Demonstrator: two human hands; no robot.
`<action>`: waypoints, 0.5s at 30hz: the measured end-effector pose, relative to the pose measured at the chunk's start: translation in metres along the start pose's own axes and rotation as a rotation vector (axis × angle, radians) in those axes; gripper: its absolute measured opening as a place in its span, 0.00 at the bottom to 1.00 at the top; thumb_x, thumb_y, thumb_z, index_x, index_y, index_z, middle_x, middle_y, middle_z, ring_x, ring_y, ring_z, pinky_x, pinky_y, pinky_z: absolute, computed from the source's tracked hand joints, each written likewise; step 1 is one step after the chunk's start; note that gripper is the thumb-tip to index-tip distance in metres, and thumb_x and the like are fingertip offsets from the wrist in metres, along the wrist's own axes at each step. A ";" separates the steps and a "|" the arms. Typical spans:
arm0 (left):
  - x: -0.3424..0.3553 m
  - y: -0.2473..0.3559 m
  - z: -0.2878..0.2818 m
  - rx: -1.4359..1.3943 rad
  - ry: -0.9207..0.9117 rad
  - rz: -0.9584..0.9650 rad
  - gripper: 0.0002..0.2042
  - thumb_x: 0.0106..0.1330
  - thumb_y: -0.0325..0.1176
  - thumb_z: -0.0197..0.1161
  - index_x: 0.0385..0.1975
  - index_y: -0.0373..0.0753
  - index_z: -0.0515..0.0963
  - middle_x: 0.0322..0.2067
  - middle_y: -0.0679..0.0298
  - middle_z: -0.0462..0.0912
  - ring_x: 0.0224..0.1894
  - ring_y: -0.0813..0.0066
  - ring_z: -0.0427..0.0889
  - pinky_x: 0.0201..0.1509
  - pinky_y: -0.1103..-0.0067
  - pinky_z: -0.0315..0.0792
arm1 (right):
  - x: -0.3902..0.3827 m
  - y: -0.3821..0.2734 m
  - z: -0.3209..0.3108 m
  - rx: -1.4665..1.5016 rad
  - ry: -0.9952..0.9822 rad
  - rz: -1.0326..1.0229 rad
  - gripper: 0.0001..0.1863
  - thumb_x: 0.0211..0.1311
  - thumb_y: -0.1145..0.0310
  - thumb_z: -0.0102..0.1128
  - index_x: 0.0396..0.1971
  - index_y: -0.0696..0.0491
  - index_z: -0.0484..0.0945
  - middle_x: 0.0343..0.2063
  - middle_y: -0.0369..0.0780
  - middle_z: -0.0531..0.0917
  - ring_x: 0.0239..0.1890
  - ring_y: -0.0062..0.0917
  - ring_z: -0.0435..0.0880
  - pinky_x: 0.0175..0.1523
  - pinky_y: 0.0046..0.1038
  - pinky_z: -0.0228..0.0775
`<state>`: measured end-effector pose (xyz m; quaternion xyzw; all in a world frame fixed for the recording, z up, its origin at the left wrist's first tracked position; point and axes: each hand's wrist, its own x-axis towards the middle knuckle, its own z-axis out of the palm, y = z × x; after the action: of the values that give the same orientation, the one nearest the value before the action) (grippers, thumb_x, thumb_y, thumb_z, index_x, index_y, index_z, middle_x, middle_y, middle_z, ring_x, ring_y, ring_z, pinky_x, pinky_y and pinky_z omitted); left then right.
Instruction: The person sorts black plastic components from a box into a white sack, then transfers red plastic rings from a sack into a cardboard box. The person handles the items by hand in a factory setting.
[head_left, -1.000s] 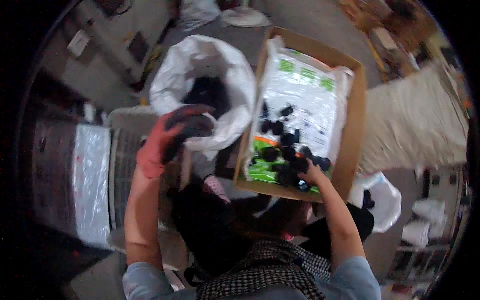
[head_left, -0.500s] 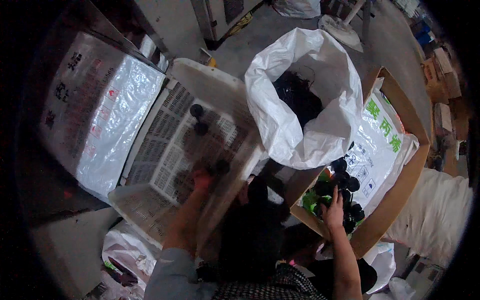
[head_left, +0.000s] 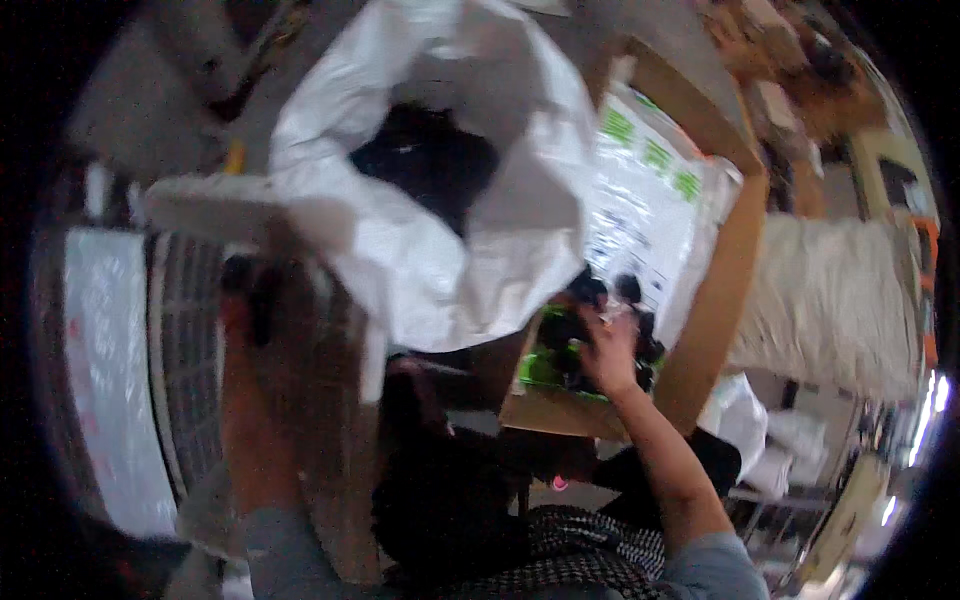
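My right hand (head_left: 612, 352) reaches into the cardboard box (head_left: 735, 310) on the right. Its fingers are spread over a heap of black rounded pieces (head_left: 560, 330), whose exact kind is too blurred to name. A white printed bag (head_left: 640, 200) lies in the same box, beyond the heap. On the left, my left hand (head_left: 238, 312) is down inside the slotted plastic crate (head_left: 190, 350), next to dark pieces (head_left: 264, 300). Motion blur and shadow hide its fingers, so I cannot make out whether it grips one.
A large white woven sack (head_left: 420, 290) stands open between crate and box, with a dark tangled mass (head_left: 430, 165) inside. Left of the crate is a silvery wrapped block (head_left: 115, 370). A pale cloth-covered bundle (head_left: 830, 300) stands beyond the box's right side.
The view has swung right, so sack, crate and box sit further left. My left hand has shifted toward the dark pieces in the crate. My right hand's fingers are more spread over the heap.
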<state>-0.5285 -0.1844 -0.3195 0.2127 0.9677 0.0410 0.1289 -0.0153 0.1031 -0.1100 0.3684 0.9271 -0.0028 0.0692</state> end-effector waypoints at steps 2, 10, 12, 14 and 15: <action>0.006 0.015 0.008 0.016 -0.026 0.029 0.21 0.54 0.46 0.54 0.44 0.39 0.69 0.36 0.55 0.76 0.37 0.58 0.75 0.39 0.68 0.69 | -0.007 0.027 0.009 -0.153 -0.126 -0.123 0.33 0.46 0.61 0.58 0.56 0.40 0.59 0.59 0.45 0.53 0.61 0.46 0.46 0.57 0.54 0.45; -0.036 -0.014 -0.015 -0.016 0.216 0.155 0.18 0.58 0.45 0.51 0.40 0.36 0.72 0.33 0.54 0.77 0.33 0.59 0.76 0.36 0.69 0.70 | -0.008 0.031 0.024 0.138 -0.179 0.339 0.37 0.47 0.56 0.58 0.59 0.39 0.52 0.57 0.54 0.53 0.58 0.55 0.50 0.61 0.48 0.43; -0.066 -0.032 -0.021 -0.229 0.343 0.189 0.18 0.59 0.44 0.51 0.39 0.36 0.72 0.32 0.54 0.77 0.32 0.59 0.77 0.35 0.69 0.70 | -0.040 0.003 0.027 0.131 -0.236 0.028 0.38 0.47 0.57 0.58 0.59 0.40 0.52 0.56 0.54 0.55 0.58 0.54 0.50 0.61 0.48 0.43; -0.089 -0.050 -0.052 -0.520 0.397 0.151 0.16 0.62 0.41 0.48 0.38 0.34 0.72 0.32 0.54 0.77 0.33 0.62 0.77 0.36 0.70 0.71 | -0.053 0.008 0.033 0.256 -0.198 -0.159 0.37 0.47 0.60 0.58 0.59 0.41 0.52 0.56 0.52 0.56 0.58 0.51 0.52 0.60 0.48 0.45; -0.111 -0.029 -0.090 -0.631 0.292 0.232 0.16 0.62 0.41 0.47 0.41 0.34 0.70 0.35 0.53 0.75 0.34 0.63 0.76 0.37 0.69 0.71 | -0.063 0.021 0.024 0.392 -0.209 -0.119 0.37 0.47 0.61 0.58 0.59 0.41 0.53 0.56 0.51 0.57 0.58 0.50 0.54 0.59 0.48 0.48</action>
<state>-0.4673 -0.2593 -0.2107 0.2625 0.8851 0.3818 0.0433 0.0472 0.0736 -0.1241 0.3170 0.9168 -0.2251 0.0915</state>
